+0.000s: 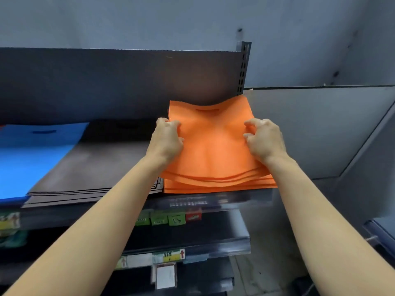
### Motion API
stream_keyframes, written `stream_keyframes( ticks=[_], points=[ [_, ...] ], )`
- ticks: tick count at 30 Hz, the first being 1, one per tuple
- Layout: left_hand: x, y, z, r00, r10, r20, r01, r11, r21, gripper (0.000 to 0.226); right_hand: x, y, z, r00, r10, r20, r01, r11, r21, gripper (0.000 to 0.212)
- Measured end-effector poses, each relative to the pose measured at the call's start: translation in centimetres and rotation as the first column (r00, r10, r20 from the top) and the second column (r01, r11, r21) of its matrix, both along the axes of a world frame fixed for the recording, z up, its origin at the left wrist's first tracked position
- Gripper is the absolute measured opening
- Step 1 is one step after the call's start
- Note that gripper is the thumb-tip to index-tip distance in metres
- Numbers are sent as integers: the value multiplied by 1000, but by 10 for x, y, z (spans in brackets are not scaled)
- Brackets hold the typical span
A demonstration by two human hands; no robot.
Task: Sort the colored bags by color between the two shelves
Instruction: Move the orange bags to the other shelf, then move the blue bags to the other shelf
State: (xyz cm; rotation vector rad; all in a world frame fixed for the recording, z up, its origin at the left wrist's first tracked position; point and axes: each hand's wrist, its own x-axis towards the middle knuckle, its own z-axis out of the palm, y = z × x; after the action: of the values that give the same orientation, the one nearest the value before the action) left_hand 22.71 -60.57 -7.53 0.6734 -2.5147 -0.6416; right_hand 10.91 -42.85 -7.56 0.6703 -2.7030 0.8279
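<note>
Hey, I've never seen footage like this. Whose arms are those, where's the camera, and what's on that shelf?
There is no machine here. The single picture comes from a camera worn on a person's head, so you are seeing their own hands reach in. The left hand and right hand grip the top of a stack of orange bags with curled fingers. The stack lies on a dark shop shelf. To its left lie black bags, then blue bags.

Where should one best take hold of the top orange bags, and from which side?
Take the orange bags by both side edges, coming from the front of the shelf: they lie flat and limp, so two spread grips should stop sagging.
</note>
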Motion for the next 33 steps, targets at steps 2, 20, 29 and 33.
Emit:
stream_keyframes(
  ticks=[2, 20, 29, 33],
  points=[
    [-8, 0, -9, 999, 6, 50, -7, 1000, 14, 44, -11, -1, -9, 999, -1, 41, 0, 1000, 28, 40],
    [-34, 34, 1, 986, -107, 129, 131, 972, -195, 36, -23, 32, 10, 995, -92, -32, 94, 993, 73, 37],
    [-59, 175, 19, 739, -649, -179, 625, 760, -177, 27, 37, 173, 25, 869, -478, -128, 483, 875, 10, 38],
    [-70, 249, 15, 606, -791, -84, 775, 612, -157, 28, 64, 248, 21, 769, -631, -100, 633, 774, -14, 36]
  ],
)
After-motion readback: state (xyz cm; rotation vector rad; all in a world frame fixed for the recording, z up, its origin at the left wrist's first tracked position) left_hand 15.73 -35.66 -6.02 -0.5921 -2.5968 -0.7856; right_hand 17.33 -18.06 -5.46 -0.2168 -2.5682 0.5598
